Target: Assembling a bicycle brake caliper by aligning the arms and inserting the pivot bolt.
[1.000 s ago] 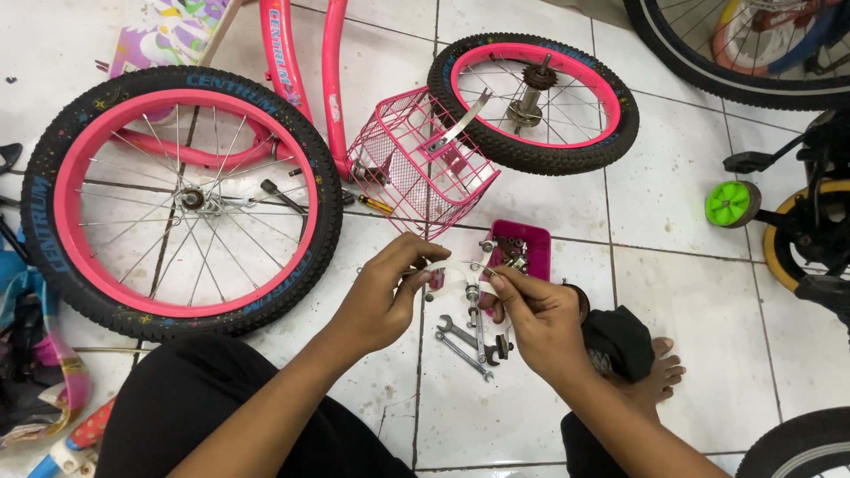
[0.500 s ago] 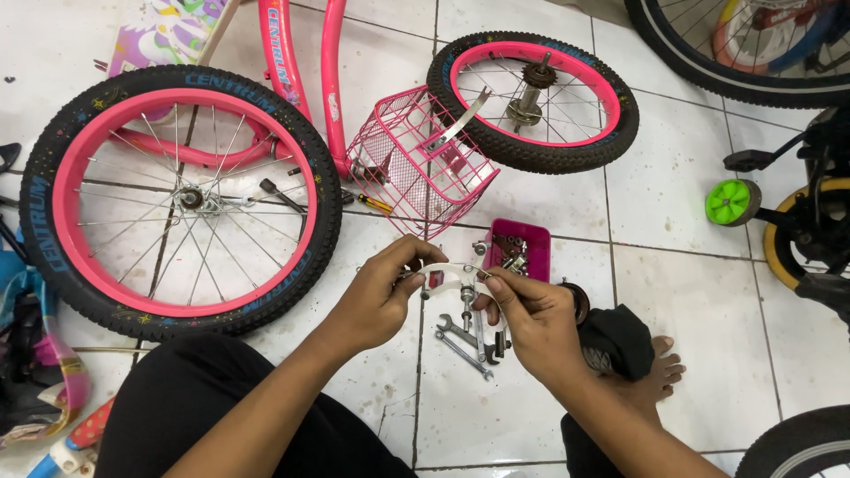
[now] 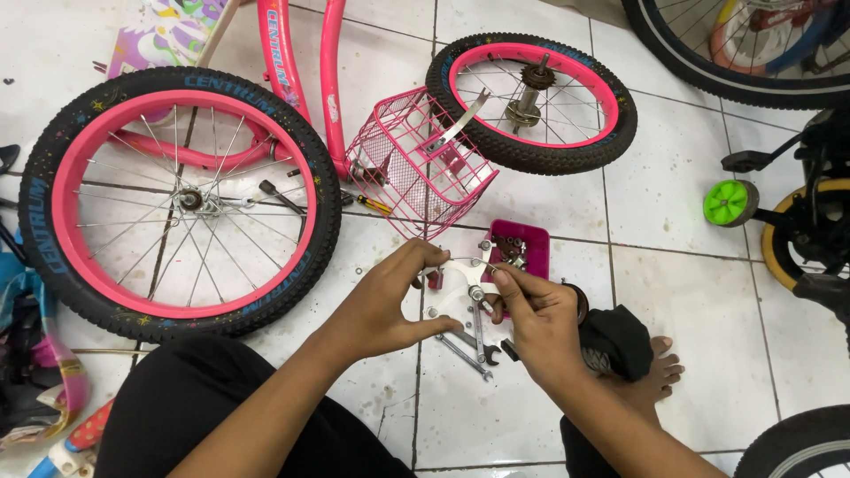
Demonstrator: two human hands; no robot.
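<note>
Brake caliper [image 3: 462, 288] between both hands

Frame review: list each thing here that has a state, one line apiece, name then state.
Left hand: gripping the brake caliper.
Right hand: pinching the caliper's centre bolt.
Brake caliper: held above the floor, off the bike.
Pink tray: open, holding small parts.
Wrenches: lying flat on the tiles.
Pink basket: tipped on its side.
Small wheel: detached, lying flat.

Brake caliper [image 3: 460, 285] shiny metal; basket [image 3: 416, 164] glossy pink wire; tyre [image 3: 40, 190] matt rubber; tray [image 3: 524, 248] prob. plastic.
</note>
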